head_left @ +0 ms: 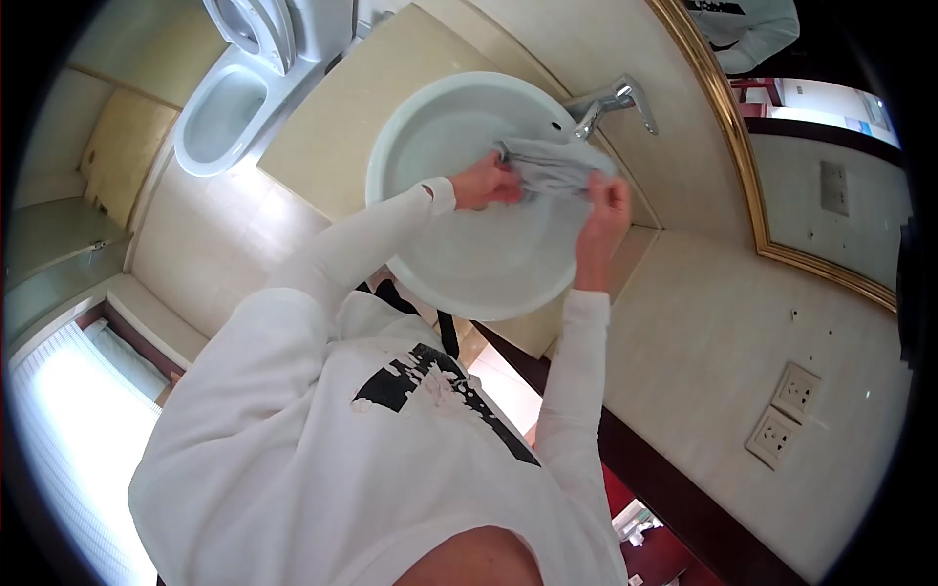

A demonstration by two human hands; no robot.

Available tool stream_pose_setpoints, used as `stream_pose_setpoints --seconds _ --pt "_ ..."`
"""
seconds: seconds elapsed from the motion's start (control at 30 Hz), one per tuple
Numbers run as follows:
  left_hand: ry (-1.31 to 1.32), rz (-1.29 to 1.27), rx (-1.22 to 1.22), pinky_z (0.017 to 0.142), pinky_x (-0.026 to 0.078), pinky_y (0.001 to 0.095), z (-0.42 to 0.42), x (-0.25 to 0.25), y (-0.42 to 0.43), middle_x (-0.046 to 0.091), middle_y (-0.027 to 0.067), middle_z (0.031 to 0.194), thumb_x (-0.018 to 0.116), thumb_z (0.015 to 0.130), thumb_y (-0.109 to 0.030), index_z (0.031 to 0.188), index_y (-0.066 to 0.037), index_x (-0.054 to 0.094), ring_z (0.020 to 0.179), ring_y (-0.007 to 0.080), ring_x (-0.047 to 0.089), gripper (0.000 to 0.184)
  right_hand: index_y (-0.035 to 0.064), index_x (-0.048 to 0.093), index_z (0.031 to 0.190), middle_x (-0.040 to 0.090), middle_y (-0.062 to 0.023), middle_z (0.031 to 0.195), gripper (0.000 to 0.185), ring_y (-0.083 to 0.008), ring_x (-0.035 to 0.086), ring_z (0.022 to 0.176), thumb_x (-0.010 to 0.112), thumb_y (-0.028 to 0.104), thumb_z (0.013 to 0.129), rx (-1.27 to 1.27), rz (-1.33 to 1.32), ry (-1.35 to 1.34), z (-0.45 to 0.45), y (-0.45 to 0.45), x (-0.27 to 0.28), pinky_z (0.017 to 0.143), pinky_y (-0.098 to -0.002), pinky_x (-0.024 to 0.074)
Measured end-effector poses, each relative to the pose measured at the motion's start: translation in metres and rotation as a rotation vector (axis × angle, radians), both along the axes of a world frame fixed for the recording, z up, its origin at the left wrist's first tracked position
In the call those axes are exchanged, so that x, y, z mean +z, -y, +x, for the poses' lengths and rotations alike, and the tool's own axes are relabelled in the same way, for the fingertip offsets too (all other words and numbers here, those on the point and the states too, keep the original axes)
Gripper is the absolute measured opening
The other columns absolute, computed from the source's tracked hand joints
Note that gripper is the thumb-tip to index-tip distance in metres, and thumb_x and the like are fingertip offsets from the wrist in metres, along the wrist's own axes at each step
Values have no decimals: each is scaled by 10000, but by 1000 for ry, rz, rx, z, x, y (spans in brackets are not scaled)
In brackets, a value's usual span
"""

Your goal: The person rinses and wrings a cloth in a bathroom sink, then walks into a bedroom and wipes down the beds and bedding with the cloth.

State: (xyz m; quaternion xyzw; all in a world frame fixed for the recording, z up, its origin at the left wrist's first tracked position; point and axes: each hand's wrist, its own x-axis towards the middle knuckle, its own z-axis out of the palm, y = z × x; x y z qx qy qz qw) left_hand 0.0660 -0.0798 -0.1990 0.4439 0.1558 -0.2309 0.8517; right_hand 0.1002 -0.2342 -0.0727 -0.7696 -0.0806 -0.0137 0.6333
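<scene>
A light grey cloth (555,168), bunched and slightly blurred, is stretched between my two hands above the white washbasin (399,146). My left hand (486,183) is closed on the cloth's left end, over the middle of the bowl. At the other end, my right hand (608,207) pinches the cloth near the basin's right rim. Just beyond the cloth is a chrome faucet (616,103), its lever pointing right. No running water can be made out.
The basin sits on a beige countertop (337,117). A toilet (220,122) with its lid raised stands at the upper left. A gold-framed mirror (831,195) and wall sockets (787,410) are on the right wall. An open cabinet door (68,239) is at the left.
</scene>
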Motion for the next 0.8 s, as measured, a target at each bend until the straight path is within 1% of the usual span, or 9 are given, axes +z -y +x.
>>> stream_pose_setpoints --seconds 0.03,0.13,0.23,0.3,0.37,0.53,0.67,0.73,0.8 --pt "9 -335 171 815 495 334 3 -2 -2 425 134 1289 543 841 -6 1403 -52 127 1005 207 556 701 95 519 733 463 59 710 203 -48 359 640 632 198 866 69 -24 -17 9 10 -45 564 -222 280" --pt "-68 -255 185 869 480 321 0 2 -18 287 168 1398 540 831 8 1435 -121 -127 1057 200 528 909 75 543 790 507 37 738 198 -68 444 657 613 241 874 13 -288 -279 3 14 -92 578 -241 367" --pt "104 -213 142 882 474 339 -10 -7 -18 220 178 1435 566 796 35 1443 -147 -139 1097 231 503 975 54 560 871 575 -26 811 179 -139 559 714 588 231 877 -256 -200 -763 0 15 -97 632 -304 474" --pt "211 95 86 889 469 350 -8 -33 -2 218 173 1438 573 777 43 1447 -162 -127 1097 260 502 991 19 547 989 594 -96 932 187 -236 612 834 540 178 890 -290 466 -905 10 28 -86 707 -410 535" --pt "324 396 19 896 464 361 -9 -31 17 215 169 1440 579 758 52 1451 -176 -115 1097 288 501 1007 13 537 1020 594 -114 973 195 -261 612 866 522 161 895 -176 668 -882 12 24 -42 726 -421 542" --pt "669 877 273 858 456 363 27 26 23 522 144 1182 489 800 25 1360 -118 380 1073 294 514 588 -6 522 1054 591 -146 1059 210 -295 606 936 497 141 905 78 1060 -723 10 9 55 784 -446 546" --pt "653 737 374 896 426 372 65 78 -26 587 136 1062 460 806 22 1246 -78 506 1078 294 520 453 -12 528 1041 599 -140 1049 207 -272 604 964 510 135 896 49 1028 -633 21 20 86 801 -439 544" --pt "811 753 311 899 422 395 84 89 -57 484 205 1210 457 749 11 1258 -74 484 1102 379 481 517 -11 533 1032 606 -134 1030 196 -263 604 970 515 123 890 25 1035 -652 24 13 83 802 -426 544" --pt "871 855 297 937 405 374 84 84 -73 488 188 1222 469 749 23 1283 -83 467 1137 341 466 545 22 533 1015 608 -109 981 182 -239 609 904 550 119 863 -10 841 -529 27 1 52 746 -371 535"
